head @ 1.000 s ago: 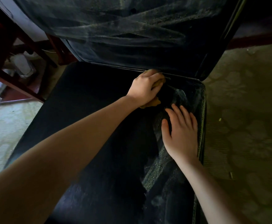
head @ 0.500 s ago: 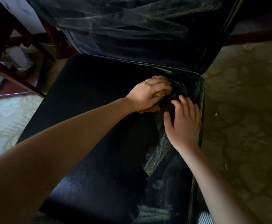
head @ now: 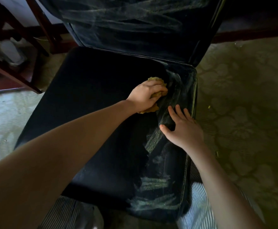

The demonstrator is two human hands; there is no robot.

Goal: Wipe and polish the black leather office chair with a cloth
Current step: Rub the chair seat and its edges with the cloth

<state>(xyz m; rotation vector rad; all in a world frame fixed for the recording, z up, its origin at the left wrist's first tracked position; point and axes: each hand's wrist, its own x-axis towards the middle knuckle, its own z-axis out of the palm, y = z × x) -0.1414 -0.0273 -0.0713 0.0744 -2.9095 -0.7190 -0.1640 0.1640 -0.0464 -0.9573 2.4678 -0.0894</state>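
Observation:
The black leather chair fills the view, its seat dark and clean on the left and streaked with pale dust along the right side. The dusty backrest rises at the top. My left hand grips a bunched yellow cloth and presses it on the seat right of centre. My right hand rests flat on the dusty right part of the seat, fingers spread, just below and right of the cloth.
A dark wooden frame stands at the left with a pale container behind it. Patterned carpet lies to the right of the chair. Striped trouser legs show below the seat's front edge.
My left hand has drawn the cloth from the seat's back crease toward me across the seat. My right hand stays flat on the right side. The view has tilted down, showing the seat's front.

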